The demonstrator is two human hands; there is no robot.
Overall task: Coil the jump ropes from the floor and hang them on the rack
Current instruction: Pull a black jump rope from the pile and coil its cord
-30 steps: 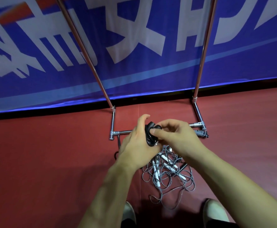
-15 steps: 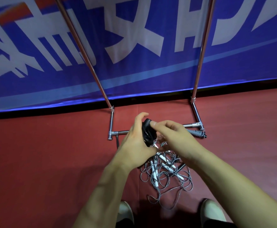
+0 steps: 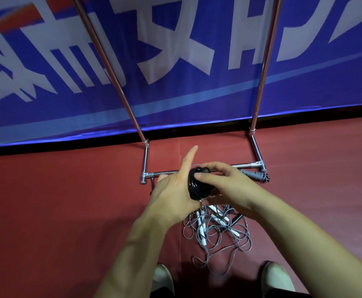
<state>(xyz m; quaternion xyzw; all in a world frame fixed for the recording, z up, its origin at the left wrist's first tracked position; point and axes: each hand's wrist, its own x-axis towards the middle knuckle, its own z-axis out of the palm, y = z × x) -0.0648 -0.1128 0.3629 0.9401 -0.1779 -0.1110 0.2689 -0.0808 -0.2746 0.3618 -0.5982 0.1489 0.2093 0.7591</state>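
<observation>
- Left hand (image 3: 173,190) grips the black rope coil (image 3: 198,186), thumb raised; right hand (image 3: 225,183) pinches its top.
- Grey ropes (image 3: 216,231) lie tangled at the coil's 6 o'clock.
- Risk: a loosened pinch could let the loops spring apart before they reach the rack (image 3: 258,104).

Rope pile (image 3: 216,230) on floor (image 3: 57,211) before rack (image 3: 197,172), banner (image 3: 175,61) behind

rack (image 3: 259,87) top cut off | shoes (image 3: 276,278) cropped | black coil (image 3: 197,188), floor ropes (image 3: 216,233) part-covered
</observation>
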